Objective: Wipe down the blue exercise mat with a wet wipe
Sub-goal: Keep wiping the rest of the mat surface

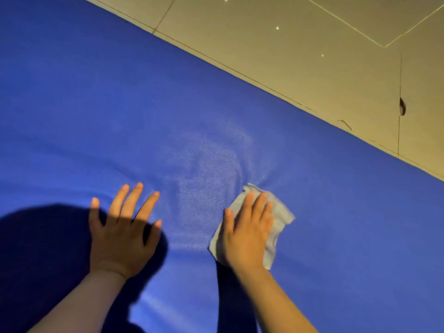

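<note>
Mat [120, 92] lies flat on the tile floor [312, 44]. Right hand [245, 234] presses the wipe [280, 219] down with flat fingers; left hand [122, 234] is spread, bracing. Wipe looks thin and floppy, mat soft and wrinkly, so palm pressure probably beats pinching.

Both hands flat, fingers straight; left hand [122, 233] splayed; right hand [247, 233] closer-fingered

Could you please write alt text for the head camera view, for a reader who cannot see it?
A person's right hand presses a pale wipe flat on a blue mat, beside a lighter, damp-looking patch. The left hand rests flat on the mat with fingers spread. Beige floor tiles lie beyond the mat's far edge.
</note>
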Motion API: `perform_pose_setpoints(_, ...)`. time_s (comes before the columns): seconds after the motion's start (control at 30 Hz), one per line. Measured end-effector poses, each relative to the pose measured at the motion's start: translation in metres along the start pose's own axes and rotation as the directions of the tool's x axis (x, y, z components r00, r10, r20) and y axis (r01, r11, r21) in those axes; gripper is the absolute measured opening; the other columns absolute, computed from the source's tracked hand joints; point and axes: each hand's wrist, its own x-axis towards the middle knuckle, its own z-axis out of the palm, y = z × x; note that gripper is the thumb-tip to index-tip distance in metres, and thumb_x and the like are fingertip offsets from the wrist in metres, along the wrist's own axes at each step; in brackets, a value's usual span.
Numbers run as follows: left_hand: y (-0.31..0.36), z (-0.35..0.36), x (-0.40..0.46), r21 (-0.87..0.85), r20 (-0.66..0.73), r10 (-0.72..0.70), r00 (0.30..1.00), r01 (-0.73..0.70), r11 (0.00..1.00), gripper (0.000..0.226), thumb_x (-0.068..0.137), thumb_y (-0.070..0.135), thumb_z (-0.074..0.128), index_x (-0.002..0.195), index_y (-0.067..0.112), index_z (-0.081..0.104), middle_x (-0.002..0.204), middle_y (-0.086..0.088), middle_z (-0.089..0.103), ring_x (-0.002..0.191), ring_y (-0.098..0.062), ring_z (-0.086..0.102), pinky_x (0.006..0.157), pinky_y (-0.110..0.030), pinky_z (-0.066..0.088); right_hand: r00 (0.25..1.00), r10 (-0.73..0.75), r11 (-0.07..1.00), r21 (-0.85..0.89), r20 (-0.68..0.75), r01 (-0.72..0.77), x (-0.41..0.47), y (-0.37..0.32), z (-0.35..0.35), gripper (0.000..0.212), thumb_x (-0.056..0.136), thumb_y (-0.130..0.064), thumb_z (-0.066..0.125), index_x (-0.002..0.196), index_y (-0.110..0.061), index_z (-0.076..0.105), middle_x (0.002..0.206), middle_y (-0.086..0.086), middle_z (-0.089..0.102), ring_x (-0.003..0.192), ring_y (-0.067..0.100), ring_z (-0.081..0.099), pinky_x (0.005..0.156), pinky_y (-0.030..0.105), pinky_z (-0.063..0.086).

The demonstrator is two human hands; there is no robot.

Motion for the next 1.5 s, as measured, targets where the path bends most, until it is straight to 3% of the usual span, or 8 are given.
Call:
perform_pose_setpoints(0.23,-0.002,0.002,-0.002,-0.014,-0.062,0.040,0.997,-0.041,0.999,0.050,0.091,0.038,0.040,0.138,0.022,0.048,0.148,-0.011,0.041,0.137,-0.032,0.037,0.109,-0.066,0.014,0.796,-0.583,0.798,-0.068,0.164,0.598,0.007,0.041,-0.012,0.061,0.101,-0.052,0.025,0.152,-0.018,0.029,0.160,0.009,0.022,0.148,0.026,0.017,0.116,0.041,0.012)
perform_pose_setpoints(0.4,0.001,0.000,-0.002,-0.009,-0.044,0.018,0.999,-0.018,1.000,0.050,0.090,0.037,0.038,0.137,0.023,0.047,0.147,-0.012,0.042,0.137,-0.032,0.037,0.109,-0.066,0.013,0.995,-0.081,0.993,-0.078,0.065,0.086,0.069,0.136,-0.043,0.063,0.097,-0.051,0.020,0.142,-0.010,0.039,0.150,0.030,0.031,0.135,0.047,0.030,0.110,0.054,0.025)
perform_pose_setpoints(0.53,0.000,-0.003,-0.002,-0.008,-0.018,0.019,1.000,-0.019,1.000,0.052,0.089,0.039,0.037,0.137,0.023,0.047,0.146,-0.013,0.044,0.136,-0.032,0.038,0.108,-0.067,0.015,0.889,0.458,0.888,0.044,-0.011,-0.457,0.099,0.061,-0.040,0.067,0.103,-0.046,0.028,0.155,-0.005,0.013,0.160,0.024,0.005,0.148,0.036,0.006,0.118,0.050,0.008)
perform_pose_setpoints(0.73,-0.001,-0.003,0.000,-0.018,-0.027,0.016,0.999,-0.017,1.000,0.052,0.087,0.040,0.040,0.134,0.022,0.051,0.143,-0.015,0.049,0.134,-0.032,0.041,0.109,-0.066,0.014,0.982,-0.113,0.992,0.066,0.154,0.104,0.104,-0.109,-0.013,0.067,0.104,-0.047,0.026,0.157,-0.013,0.002,0.161,0.016,-0.017,0.148,0.031,-0.018,0.117,0.054,-0.013)
perform_pose_setpoints(0.9,-0.001,-0.003,0.001,-0.018,-0.047,0.031,0.998,-0.032,0.999,0.052,0.085,0.039,0.041,0.134,0.023,0.049,0.142,-0.014,0.049,0.133,-0.032,0.041,0.109,-0.065,0.014,0.758,-0.615,0.774,-0.017,0.214,0.633,0.114,-0.123,-0.011,0.060,0.104,-0.049,0.027,0.157,-0.026,0.012,0.164,0.004,-0.013,0.151,0.021,-0.008,0.119,0.047,-0.008)
perform_pose_setpoints(1.13,0.001,-0.008,0.002,-0.037,-0.004,0.010,1.000,-0.010,0.999,0.052,0.083,0.040,0.040,0.132,0.024,0.048,0.143,-0.013,0.046,0.132,-0.033,0.040,0.110,-0.066,0.011,0.993,-0.088,0.994,-0.064,0.072,0.093,0.150,0.054,-0.053,0.071,0.094,-0.068,0.026,0.154,-0.032,0.022,0.164,0.010,0.005,0.151,0.025,0.004,0.121,0.046,0.006)
perform_pose_setpoints(1.3,0.001,-0.008,0.003,-0.016,-0.006,0.010,1.000,-0.010,1.000,0.053,0.082,0.039,0.040,0.132,0.024,0.049,0.142,-0.014,0.048,0.131,-0.032,0.041,0.108,-0.067,0.013,0.930,0.364,0.931,0.013,0.045,-0.365,0.158,0.048,-0.054,0.069,0.100,-0.058,0.022,0.157,-0.021,0.005,0.164,0.012,-0.005,0.150,0.028,-0.007,0.117,0.057,-0.005)
perform_pose_setpoints(1.5,-0.002,-0.005,0.001,0.027,-0.069,0.052,0.996,-0.050,0.998,0.051,0.084,0.040,0.041,0.132,0.024,0.050,0.140,-0.014,0.052,0.130,-0.030,0.043,0.107,-0.066,0.018,0.982,-0.138,0.990,0.015,0.127,0.137,0.161,-0.103,-0.020,0.074,0.100,-0.060,0.021,0.156,-0.020,-0.006,0.162,0.010,-0.019,0.148,0.028,-0.021,0.113,0.053,-0.019)
